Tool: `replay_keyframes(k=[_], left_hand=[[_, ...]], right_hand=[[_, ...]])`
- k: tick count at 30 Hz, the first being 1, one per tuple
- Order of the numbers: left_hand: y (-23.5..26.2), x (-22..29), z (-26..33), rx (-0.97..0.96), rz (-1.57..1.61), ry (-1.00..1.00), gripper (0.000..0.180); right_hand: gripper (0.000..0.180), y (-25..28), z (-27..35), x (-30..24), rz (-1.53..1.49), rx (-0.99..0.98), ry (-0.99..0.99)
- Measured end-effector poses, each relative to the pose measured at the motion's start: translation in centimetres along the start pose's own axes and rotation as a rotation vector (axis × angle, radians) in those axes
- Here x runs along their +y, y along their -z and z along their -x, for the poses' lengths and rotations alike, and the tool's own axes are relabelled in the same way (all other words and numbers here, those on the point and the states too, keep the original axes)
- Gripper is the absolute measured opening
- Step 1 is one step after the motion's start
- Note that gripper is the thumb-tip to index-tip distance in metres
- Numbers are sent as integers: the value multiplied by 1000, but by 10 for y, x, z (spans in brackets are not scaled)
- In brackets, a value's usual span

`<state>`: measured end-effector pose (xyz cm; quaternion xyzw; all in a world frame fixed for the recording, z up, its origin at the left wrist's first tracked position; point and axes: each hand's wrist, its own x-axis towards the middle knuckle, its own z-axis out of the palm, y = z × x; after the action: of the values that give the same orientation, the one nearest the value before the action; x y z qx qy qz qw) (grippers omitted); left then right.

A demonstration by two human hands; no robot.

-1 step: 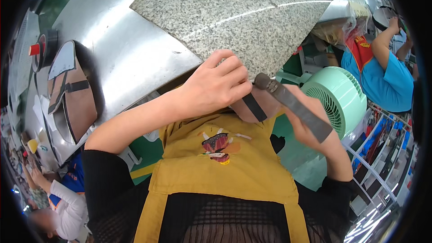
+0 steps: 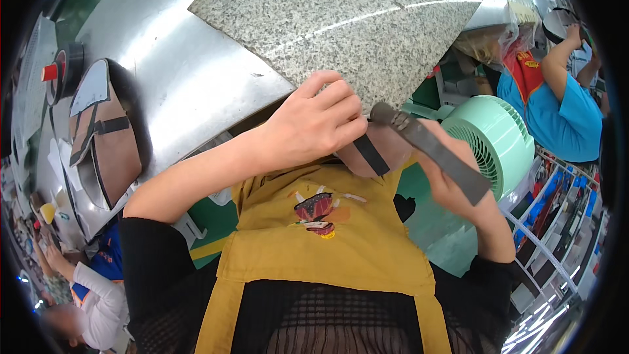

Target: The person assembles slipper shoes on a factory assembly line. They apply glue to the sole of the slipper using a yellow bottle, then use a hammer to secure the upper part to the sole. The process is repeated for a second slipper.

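One hammer (image 2: 442, 155) is in use, and its long axis runs aslant, the dark head at the far left and the flat grey handle slanting down to the near right. The right hand (image 2: 443, 190) is closed around that handle, some of its fingers hidden behind it. Two brown pieces can be counted, each with a black strip across it: the first, the held brown piece (image 2: 396, 147), sits just off the near edge of the one speckled stone slab (image 2: 354, 33), its black strip (image 2: 371, 155) slanting from far left to near right (much the same way as the handle). The left hand (image 2: 321, 118) has its fingers curled and its thumb pressed on this piece, pinching it at the strip's far end; whether the hammer's head touches the piece, I cannot tell. The second brown piece (image 2: 118, 151) stands on the left, on the metal table (image 2: 190, 72). One pale green fan (image 2: 504, 131) is just right of the right hand, and one mustard apron (image 2: 327, 255) lies nearest, below both hands.
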<state>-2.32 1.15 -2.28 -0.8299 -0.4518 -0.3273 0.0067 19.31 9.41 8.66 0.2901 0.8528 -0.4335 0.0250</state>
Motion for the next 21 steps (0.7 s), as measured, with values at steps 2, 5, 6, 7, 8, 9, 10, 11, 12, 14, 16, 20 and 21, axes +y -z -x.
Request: replay_keyframes(k=[2,5,6,7,8,9,10,11,12,14,16,20,21], left_hand=[[0,0,1,-1,-35,-26,21],[2,4,-1,-8,-58,18,21],[3,3,0,-6,15,99,21],[5,1,1,-4,88,180,22],[6,1,5,-4,160,266,23],[7,-1,9,-6,160,254,26],[7,-2,9,1,140,211,25],[6,-2,9,7,121,172,24],[6,-1,10,13,101,133,23],[8,1,10,11,43,82,21],[7,3,11,7,5,49,19],[5,1,11,10,-29,-7,18],[4,1,13,8,-39,-16,18]], right_hand=[[42,-2,0,-2,30,41,54],[41,-10,-4,2,190,18,134],[41,-14,-5,3,241,-23,122],[43,-15,-5,5,233,-13,122],[43,-15,-6,6,193,-6,129],[44,-14,-7,7,154,1,136],[44,-13,-7,8,114,8,144],[44,-11,-7,7,94,-2,108],[44,-8,-7,6,73,-11,73],[44,-6,-6,2,66,7,65],[43,-8,-4,-2,93,65,120],[43,-9,-8,-5,133,-67,60],[43,-2,-10,-9,59,-79,25]])
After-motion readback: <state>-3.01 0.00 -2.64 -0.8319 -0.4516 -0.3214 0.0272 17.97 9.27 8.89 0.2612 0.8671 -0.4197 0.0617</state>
